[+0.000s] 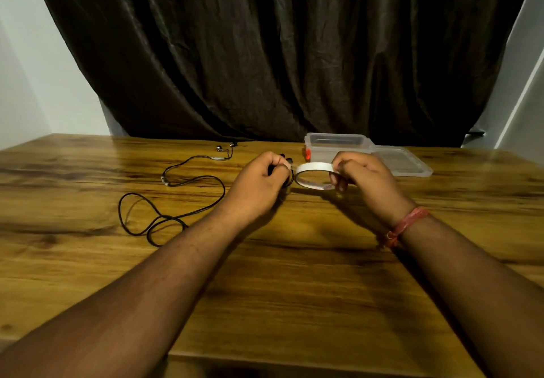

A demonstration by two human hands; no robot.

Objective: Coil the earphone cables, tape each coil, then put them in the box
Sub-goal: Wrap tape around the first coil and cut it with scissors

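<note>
Now — left hand [266, 176]: grip pinched round small black coiled earphone cable [290, 178].
Right hand [360, 176]: grip curled on white tape ring [313, 175] — pull short, keep taut.

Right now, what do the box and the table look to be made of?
Box: clear plastic, slightly frosted; you see through its walls, and the orange latch also looks plastic. Table: wood or wood-look laminate, brown grain with a soft sheen; which one, I cannot tell.
</note>
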